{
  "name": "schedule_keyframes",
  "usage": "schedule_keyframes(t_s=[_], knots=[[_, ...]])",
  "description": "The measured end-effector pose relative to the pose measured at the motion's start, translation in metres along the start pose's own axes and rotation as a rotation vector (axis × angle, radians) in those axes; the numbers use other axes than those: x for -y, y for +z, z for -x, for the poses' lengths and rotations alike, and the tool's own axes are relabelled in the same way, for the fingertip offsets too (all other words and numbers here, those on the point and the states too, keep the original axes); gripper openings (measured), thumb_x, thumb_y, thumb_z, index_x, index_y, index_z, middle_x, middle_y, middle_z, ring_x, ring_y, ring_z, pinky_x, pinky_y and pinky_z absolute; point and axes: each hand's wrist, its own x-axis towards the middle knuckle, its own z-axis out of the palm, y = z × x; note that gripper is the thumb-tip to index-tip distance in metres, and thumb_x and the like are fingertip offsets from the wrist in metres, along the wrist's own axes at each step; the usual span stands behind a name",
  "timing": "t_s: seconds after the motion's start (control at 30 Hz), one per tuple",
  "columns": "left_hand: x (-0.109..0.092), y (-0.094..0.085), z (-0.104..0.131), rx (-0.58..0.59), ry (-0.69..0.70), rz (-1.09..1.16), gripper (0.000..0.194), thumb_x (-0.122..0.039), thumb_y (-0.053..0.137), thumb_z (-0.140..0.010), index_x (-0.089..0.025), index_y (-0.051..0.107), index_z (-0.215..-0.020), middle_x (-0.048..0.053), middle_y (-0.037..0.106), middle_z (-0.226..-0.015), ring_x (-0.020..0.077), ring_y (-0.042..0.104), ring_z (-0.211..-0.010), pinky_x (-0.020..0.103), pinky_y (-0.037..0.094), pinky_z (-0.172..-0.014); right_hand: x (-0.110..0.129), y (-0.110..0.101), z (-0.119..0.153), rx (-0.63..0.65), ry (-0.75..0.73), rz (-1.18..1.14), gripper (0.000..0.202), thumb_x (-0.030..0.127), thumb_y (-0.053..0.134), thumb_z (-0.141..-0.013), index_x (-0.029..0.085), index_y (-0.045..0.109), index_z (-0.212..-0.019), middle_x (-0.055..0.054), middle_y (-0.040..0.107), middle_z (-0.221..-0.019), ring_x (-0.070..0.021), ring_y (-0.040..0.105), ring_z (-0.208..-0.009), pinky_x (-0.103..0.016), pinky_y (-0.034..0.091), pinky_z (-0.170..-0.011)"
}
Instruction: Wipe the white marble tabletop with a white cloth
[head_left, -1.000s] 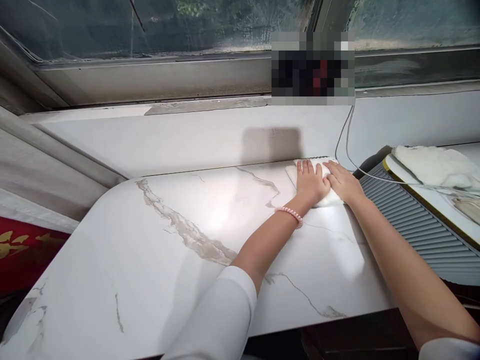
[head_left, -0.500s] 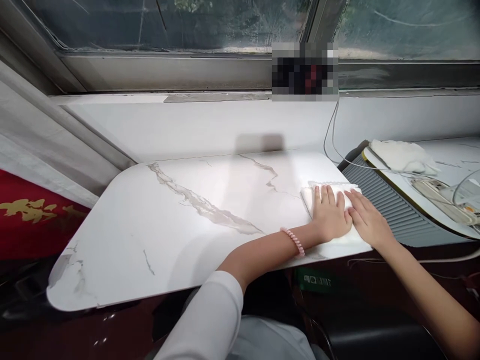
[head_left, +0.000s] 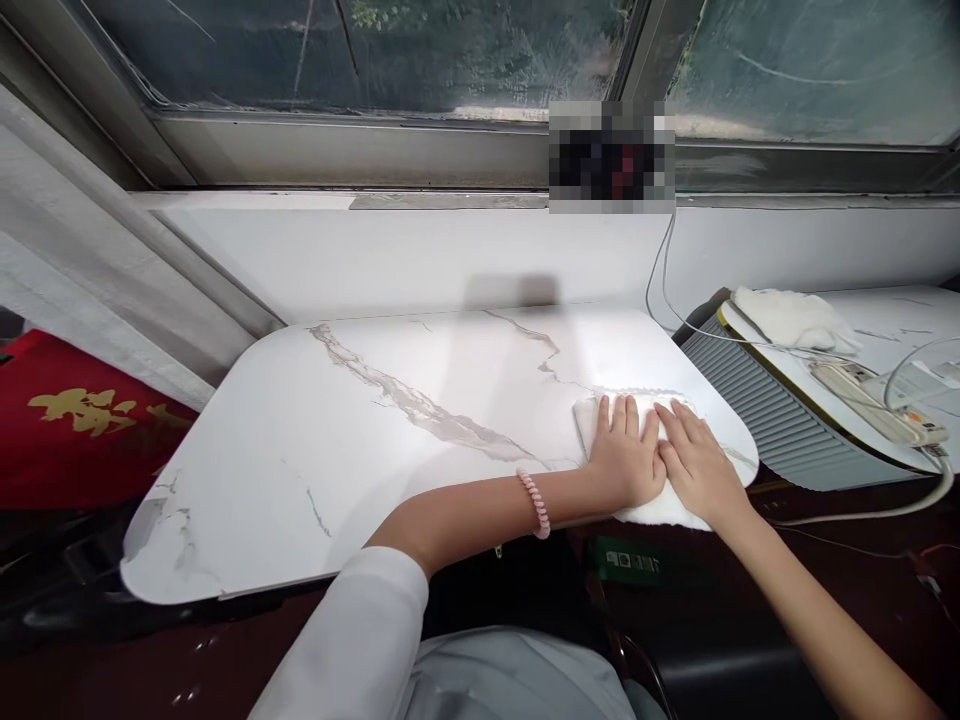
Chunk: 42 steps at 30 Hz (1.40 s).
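Observation:
A folded white cloth [head_left: 652, 509] lies flat on the right part of a white marble-patterned tabletop [head_left: 247, 470], its lower edge reaching past the table's near edge. My left hand [head_left: 624, 455] presses on it palm down, fingers stretched out and pointing away from me; a pink coiled band circles that wrist. Beside it, touching at the thumb side, my right hand [head_left: 701, 470] also rests flat on the cloth with straight fingers. Both palms cover much of the cloth's middle.
Along the back runs a white wall below a window [head_left: 420, 60]. To the right stands a ribbed grey cabinet [head_left: 757, 410] bearing another white cloth [head_left: 799, 315] and a power strip [head_left: 874, 400]. Thin cables hang there. At left are a curtain [head_left: 90, 270] and red fabric [head_left: 82, 440].
Both hands have slid the cloth left and a little toward me across the tabletop. The right end of the table, covered before, now shows. The view has shifted slightly.

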Motion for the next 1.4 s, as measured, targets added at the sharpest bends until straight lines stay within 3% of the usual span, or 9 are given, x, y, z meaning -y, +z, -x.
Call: schedule_keyframes(t_s=[0.2,0.43,0.57,0.8,0.93,1.07,1.27,1.4], knots=[[0.041,-0.002,-0.025,0.053,-0.047,0.024,0.055,-0.033,0.035,-0.097,-0.010,0.036,-0.147,0.021,0.037,-0.151,0.0309,0.031,-0.142,0.053,0.016,-0.118,0.014,0.015,-0.047,-0.018,0.007,-0.008,0.053,0.031,0.025,-0.095,0.016,0.043,-0.142,-0.014,0.045,-0.148,-0.0292,0.036,-0.140,-0.053,0.032,-0.113],[0.120,0.004,-0.084,0.121,-0.140,0.025,0.053,-0.036,0.028,-0.099,-0.018,0.035,-0.148,0.014,0.033,-0.155,0.0239,0.025,-0.145,0.050,0.013,-0.119,0.033,0.050,-0.147,-0.086,0.022,-0.063,0.051,0.026,0.030,-0.092,0.017,0.048,-0.138,-0.013,0.049,-0.145,-0.0291,0.039,-0.138,-0.053,0.033,-0.112],[0.158,0.005,-0.108,0.084,-0.207,0.010,0.052,-0.034,0.027,-0.099,-0.018,0.035,-0.148,0.013,0.034,-0.155,0.0238,0.026,-0.145,0.050,0.011,-0.119,0.045,0.063,-0.197,-0.064,0.028,-0.069,0.050,0.024,0.030,-0.091,0.017,0.050,-0.136,-0.013,0.049,-0.145,-0.0292,0.040,-0.136,-0.052,0.033,-0.111],[0.190,0.007,-0.125,0.017,-0.281,0.010,0.050,-0.030,0.027,-0.098,-0.019,0.038,-0.146,0.012,0.041,-0.150,0.0232,0.032,-0.141,0.049,0.012,-0.120,0.058,0.072,-0.242,-0.033,-0.001,-0.059,0.052,0.021,0.030,-0.090,0.013,0.051,-0.136,-0.015,0.050,-0.144,-0.0280,0.042,-0.135,-0.044,0.034,-0.112],[0.188,0.010,-0.125,-0.018,-0.319,0.012,0.050,-0.031,0.028,-0.098,-0.018,0.040,-0.145,0.011,0.039,-0.152,0.0243,0.031,-0.142,0.049,0.010,-0.121,0.058,0.071,-0.241,-0.055,-0.007,-0.106,0.051,0.022,0.032,-0.089,0.016,0.052,-0.136,-0.012,0.050,-0.144,-0.0294,0.043,-0.134,-0.048,0.035,-0.111],[0.177,0.007,-0.110,0.010,-0.323,0.007,0.052,-0.034,0.029,-0.099,-0.016,0.038,-0.147,0.012,0.035,-0.154,0.0249,0.026,-0.144,0.050,0.008,-0.121,0.060,0.064,-0.220,0.031,-0.003,-0.068,0.054,0.025,0.026,-0.093,0.011,0.046,-0.141,-0.015,0.043,-0.150,-0.0278,0.037,-0.139,-0.045,0.030,-0.115],[0.133,-0.005,-0.052,0.024,-0.320,-0.002,0.054,-0.035,0.030,-0.099,-0.013,0.036,-0.148,0.016,0.033,-0.155,0.0298,0.025,-0.145,0.055,0.009,-0.119,0.065,0.051,-0.153,0.033,-0.124,-0.080,0.053,0.029,0.024,-0.096,0.013,0.044,-0.142,-0.014,0.040,-0.152,-0.0269,0.031,-0.143,-0.049,0.028,-0.115],[0.102,-0.016,-0.008,0.045,-0.300,0.012,0.054,-0.034,0.030,-0.099,-0.012,0.035,-0.148,0.018,0.032,-0.155,0.0323,0.023,-0.145,0.058,0.011,-0.118,0.080,0.038,-0.098,0.008,-0.064,-0.155,0.051,0.029,0.026,-0.096,0.014,0.047,-0.140,-0.013,0.041,-0.151,-0.0265,0.032,-0.142,-0.049,0.028,-0.115]])
